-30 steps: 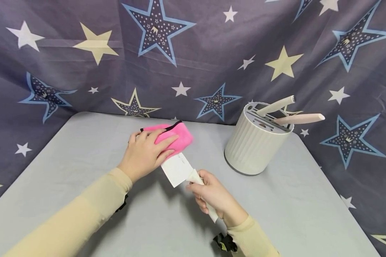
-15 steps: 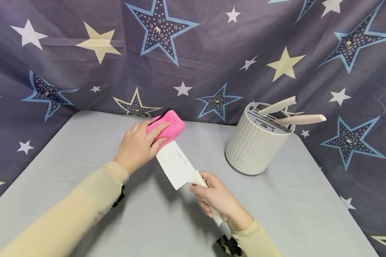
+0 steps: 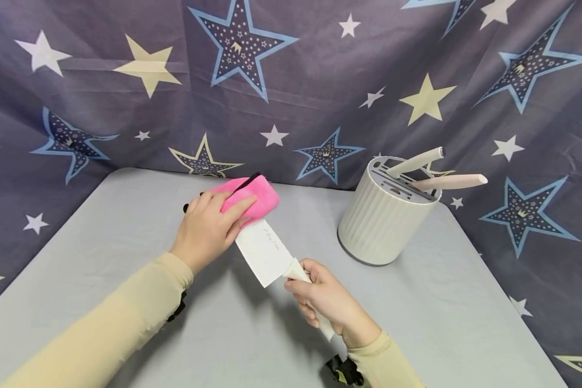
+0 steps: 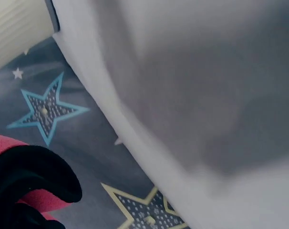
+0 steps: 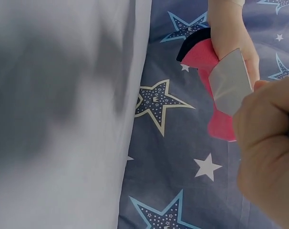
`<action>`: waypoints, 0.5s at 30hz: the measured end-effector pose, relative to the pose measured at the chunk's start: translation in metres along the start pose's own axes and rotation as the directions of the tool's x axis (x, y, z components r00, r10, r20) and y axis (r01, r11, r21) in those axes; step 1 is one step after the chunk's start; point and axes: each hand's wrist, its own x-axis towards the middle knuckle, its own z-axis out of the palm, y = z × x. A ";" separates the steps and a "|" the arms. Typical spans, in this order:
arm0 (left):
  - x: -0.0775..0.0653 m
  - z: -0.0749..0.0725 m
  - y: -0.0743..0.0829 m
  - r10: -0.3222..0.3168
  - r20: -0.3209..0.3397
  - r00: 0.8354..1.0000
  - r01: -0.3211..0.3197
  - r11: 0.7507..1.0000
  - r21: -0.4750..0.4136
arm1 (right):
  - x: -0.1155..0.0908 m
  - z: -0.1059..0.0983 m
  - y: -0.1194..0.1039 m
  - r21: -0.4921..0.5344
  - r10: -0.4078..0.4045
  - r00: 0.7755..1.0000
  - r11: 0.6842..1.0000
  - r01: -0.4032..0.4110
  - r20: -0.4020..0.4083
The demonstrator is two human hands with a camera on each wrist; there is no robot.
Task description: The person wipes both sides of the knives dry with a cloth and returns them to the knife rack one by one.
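In the head view my right hand (image 3: 327, 299) grips the white handle of a cleaver (image 3: 264, 258), its broad white blade pointing up and left over the table. Dark script runs along the blade. My left hand (image 3: 203, 231) holds a pink cloth (image 3: 257, 200) with black edging, folded over the blade's far end and hiding it. The right wrist view shows the blade's other face (image 5: 230, 90) with the cloth (image 5: 221, 126) behind it. In the left wrist view only the cloth's black edge (image 4: 44, 167) and some pink show at lower left.
A ribbed off-white knife block (image 3: 385, 221) stands at the back right of the grey table (image 3: 417, 334). Two handles, one cream (image 3: 417, 161) and one pinkish (image 3: 451, 181), lean out of its top. A star-patterned curtain (image 3: 320, 97) hangs behind the table.
My left hand and the cloth have slid up and left along the blade, then slightly back down, so more blade shows. The right hand keeps hold of the handle, hardly moving.
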 end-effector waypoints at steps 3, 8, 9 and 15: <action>-0.002 0.001 0.008 0.044 -0.013 0.999 -0.044 0.999 -0.024 | 0.001 -0.001 0.001 0.003 -0.001 1.000 1.000 0.001 -0.006; -0.005 0.004 0.021 0.076 -0.013 0.997 -0.077 0.996 -0.051 | 0.003 -0.003 0.003 0.015 -0.009 1.000 1.000 0.009 -0.014; -0.006 0.004 0.024 0.080 -0.013 0.997 -0.081 0.995 -0.052 | 0.004 -0.003 0.003 0.018 -0.007 1.000 1.000 0.008 -0.016; -0.010 0.004 0.037 0.117 -0.008 0.993 -0.117 0.991 -0.065 | 0.006 -0.005 0.005 0.022 -0.012 1.000 1.000 0.012 -0.028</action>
